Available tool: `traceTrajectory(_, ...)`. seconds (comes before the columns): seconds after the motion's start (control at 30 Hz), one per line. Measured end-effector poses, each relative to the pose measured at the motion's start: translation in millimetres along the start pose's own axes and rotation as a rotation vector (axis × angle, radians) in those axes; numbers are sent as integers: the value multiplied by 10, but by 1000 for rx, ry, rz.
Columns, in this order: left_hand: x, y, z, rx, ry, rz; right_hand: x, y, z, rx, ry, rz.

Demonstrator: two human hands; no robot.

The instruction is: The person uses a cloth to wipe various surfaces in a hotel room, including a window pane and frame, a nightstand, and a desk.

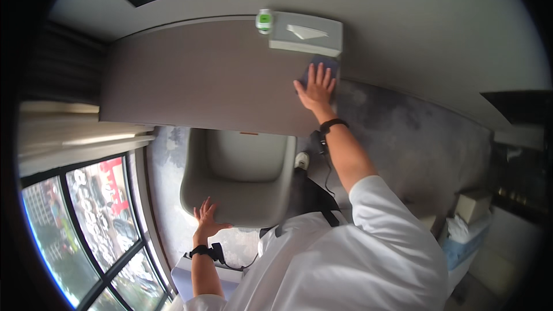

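Observation:
My right hand [316, 86] is stretched out over the right end of the brown desk [201, 75], its fingers spread. It lies flat on a dark blue item [326, 64], perhaps a folded cloth; the hand covers most of it. Just beyond stand a grey tissue box [306, 31] with a white tissue sticking out, and a small white bottle [264, 21] with a green label. My left hand [208, 220], fingers apart, is at the rim of a grey shell chair [247, 193] partly under the desk. Whether it presses on the rim, I cannot tell.
A large window [103, 224] with a pale curtain [69, 132] is on the left. At the lower right are a bin with a blue-and-white bag [461, 247] and a small box [473, 204]. A pale box-like thing [213, 273] stands near my left forearm. Grey patterned carpet [397, 132] covers the floor.

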State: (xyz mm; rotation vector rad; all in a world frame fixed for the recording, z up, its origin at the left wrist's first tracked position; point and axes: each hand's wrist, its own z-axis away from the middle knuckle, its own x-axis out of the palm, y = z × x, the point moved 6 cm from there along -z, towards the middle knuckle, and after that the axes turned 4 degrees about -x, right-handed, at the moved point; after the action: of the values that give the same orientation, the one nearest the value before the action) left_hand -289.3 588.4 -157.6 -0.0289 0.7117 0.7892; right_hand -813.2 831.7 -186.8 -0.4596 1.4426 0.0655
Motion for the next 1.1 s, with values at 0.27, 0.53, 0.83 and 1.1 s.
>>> traceTrajectory(0.27, -126, 124, 81, -57, -35, 35, 166, -536, 348, -87, -103, -97)
traceTrajectory(0.53, -54, 57, 39, -62, -67, 6, 259, -814, 1037, -285, -128, -146)
traceTrajectory(0.83, -16, 40, 53, -7, 43, 3, 332, -964, -312, -152, -227, -67)
traceTrajectory(1.1, -76, 92, 77, 103, 158, 55, 366, -1099, -311, -114, -198, -25)
